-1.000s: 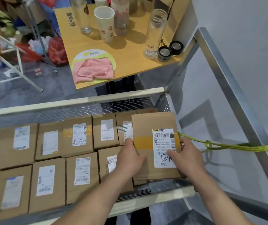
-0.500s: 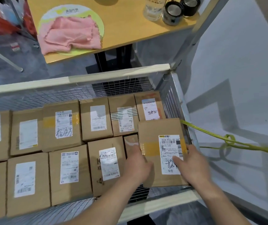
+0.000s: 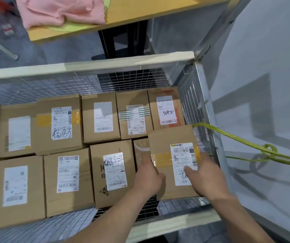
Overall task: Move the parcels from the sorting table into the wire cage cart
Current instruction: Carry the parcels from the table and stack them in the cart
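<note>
A brown cardboard parcel (image 3: 167, 142) with a white label and yellow tape lies in the near right corner of the wire cage cart (image 3: 88, 66), tilted over a narrower box beneath it. My left hand (image 3: 148, 178) grips its left edge with curled fingers. My right hand (image 3: 206, 176) holds its right side, thumb on the label. Several other labelled parcels (image 3: 67, 127) fill the cage floor in two rows to the left and behind.
A yellow-green strap (image 3: 246, 142) runs from the cage's right mesh wall (image 3: 191, 102) out to the right. A wooden table (image 3: 140, 13) with a pink cloth (image 3: 61, 11) stands beyond the cage. A grey wall (image 3: 272, 67) is close on the right.
Both hands have brought the parcel down and toward me into the cage's near right corner. The view has tilted downward, so the table has slid up out of the frame.
</note>
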